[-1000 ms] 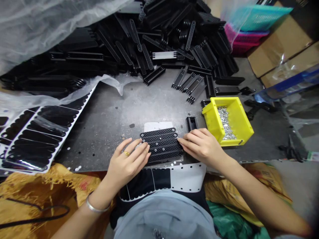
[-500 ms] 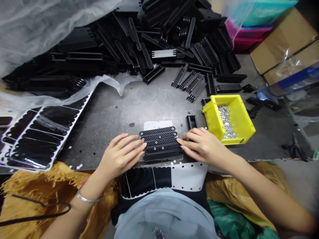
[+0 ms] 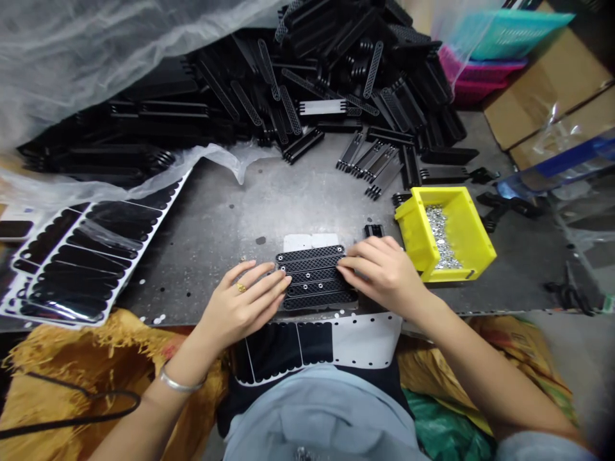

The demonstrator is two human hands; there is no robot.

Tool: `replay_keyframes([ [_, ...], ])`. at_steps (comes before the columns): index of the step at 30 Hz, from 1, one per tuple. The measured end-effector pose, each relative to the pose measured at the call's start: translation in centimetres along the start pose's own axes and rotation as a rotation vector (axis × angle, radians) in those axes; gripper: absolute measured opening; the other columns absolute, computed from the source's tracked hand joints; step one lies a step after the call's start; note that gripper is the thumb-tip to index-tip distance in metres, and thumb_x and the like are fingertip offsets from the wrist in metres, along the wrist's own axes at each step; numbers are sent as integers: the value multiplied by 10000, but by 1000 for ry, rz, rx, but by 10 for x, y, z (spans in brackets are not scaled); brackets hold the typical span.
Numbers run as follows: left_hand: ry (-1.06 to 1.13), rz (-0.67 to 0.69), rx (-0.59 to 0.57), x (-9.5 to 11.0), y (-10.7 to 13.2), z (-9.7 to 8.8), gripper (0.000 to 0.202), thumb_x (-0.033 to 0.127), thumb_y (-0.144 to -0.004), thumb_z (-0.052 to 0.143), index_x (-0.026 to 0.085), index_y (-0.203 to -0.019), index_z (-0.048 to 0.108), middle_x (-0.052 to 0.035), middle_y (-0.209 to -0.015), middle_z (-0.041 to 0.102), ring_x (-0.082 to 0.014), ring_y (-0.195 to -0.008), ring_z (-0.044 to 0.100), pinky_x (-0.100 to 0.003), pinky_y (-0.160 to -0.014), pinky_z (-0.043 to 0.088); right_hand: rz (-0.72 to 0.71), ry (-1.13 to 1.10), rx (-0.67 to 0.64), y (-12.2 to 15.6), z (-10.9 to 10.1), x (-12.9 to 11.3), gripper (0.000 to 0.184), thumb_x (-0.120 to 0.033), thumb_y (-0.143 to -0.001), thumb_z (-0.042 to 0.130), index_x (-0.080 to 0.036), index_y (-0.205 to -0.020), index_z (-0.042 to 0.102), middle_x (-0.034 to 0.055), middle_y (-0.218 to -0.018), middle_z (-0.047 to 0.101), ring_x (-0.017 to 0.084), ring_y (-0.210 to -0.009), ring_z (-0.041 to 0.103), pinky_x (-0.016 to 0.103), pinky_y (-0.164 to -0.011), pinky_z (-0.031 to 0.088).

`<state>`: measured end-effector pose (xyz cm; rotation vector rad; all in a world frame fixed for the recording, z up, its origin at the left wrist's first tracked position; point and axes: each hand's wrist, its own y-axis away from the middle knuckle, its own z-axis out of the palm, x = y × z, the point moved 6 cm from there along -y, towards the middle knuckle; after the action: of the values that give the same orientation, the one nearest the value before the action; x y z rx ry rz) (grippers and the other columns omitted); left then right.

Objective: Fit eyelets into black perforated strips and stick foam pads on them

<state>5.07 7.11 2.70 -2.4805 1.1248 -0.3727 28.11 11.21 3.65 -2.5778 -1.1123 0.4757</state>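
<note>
Several black textured strips (image 3: 317,277) lie side by side in a block near the table's front edge. Small silver rings sit on some of them. My left hand (image 3: 246,298), a gold ring on one finger, has its fingers stretched out and the tips on the block's left end. At the right end, my right hand (image 3: 379,272) has its thumb and fingers bent together by the upper strips; whatever lies between those fingertips is hidden. Just beyond it stands a black slotted piece (image 3: 373,230), partly covered by the hand.
A yellow bin (image 3: 480,246) of small silver parts stands right of my right hand. Black parts (image 3: 331,70) are heaped at the back beside plastic sheeting (image 3: 96,57). Sheets of black stickers (image 3: 91,256) lie left; another sticker sheet (image 3: 368,342) rests on my lap. Scissors (image 3: 569,291) lie far right.
My right hand has shifted up along the strips' right end, its fingers drawn closer together, and covers more of the slotted piece. My left hand stays by the left end. The view has shifted slightly.
</note>
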Motion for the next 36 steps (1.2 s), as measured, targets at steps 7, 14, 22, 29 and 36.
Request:
replay_keyframes([
  [7, -57, -20, 38, 10, -8, -2, 321, 146, -922, 726, 214, -1236, 716, -8, -1133, 815, -234, -1086, 740, -445, -1059, 491, 19, 126, 111, 49, -20, -14, 121, -133, -943, 706, -169, -1052, 746, 67, -947, 784, 192, -836, 638, 347, -738, 417],
  [14, -122, 33, 3, 14, -2, -3, 432, 141, -914, 748, 205, -1336, 683, -24, -1181, 802, -226, -1111, 739, -409, -1105, 459, -130, 283, 50, 60, -10, -31, 228, -210, -971, 680, -151, -1176, 761, 74, -1030, 802, 206, -940, 679, 360, -860, 449],
  [22, -177, -23, -56, 23, -6, -6, 334, 160, -941, 681, 167, -1275, 704, -37, -1188, 799, -254, -1119, 729, -447, -1098, 458, -246, 192, -129, 46, -16, -11, 197, -204, -1005, 639, -180, -1166, 749, 67, -1101, 786, 210, -968, 655, 372, -828, 484],
  [29, -173, -159, -106, 43, -8, 0, 348, 108, -943, 567, 21, -1257, 689, -165, -1210, 769, -292, -1138, 707, -459, -1102, 445, -69, 64, -187, 40, -16, -11, 196, -209, -1026, 591, -124, -1086, 757, 113, -993, 756, 210, -874, 638, 356, -714, 463],
  [36, 101, -140, -19, 30, -16, 8, 233, 148, -1013, 608, 177, -1228, 694, -45, -1200, 786, -217, -1168, 696, -422, -1107, 457, -249, 53, -158, 49, -14, -3, 185, -191, -1008, 633, -162, -1159, 735, 69, -1082, 776, 199, -948, 637, 344, -786, 472],
])
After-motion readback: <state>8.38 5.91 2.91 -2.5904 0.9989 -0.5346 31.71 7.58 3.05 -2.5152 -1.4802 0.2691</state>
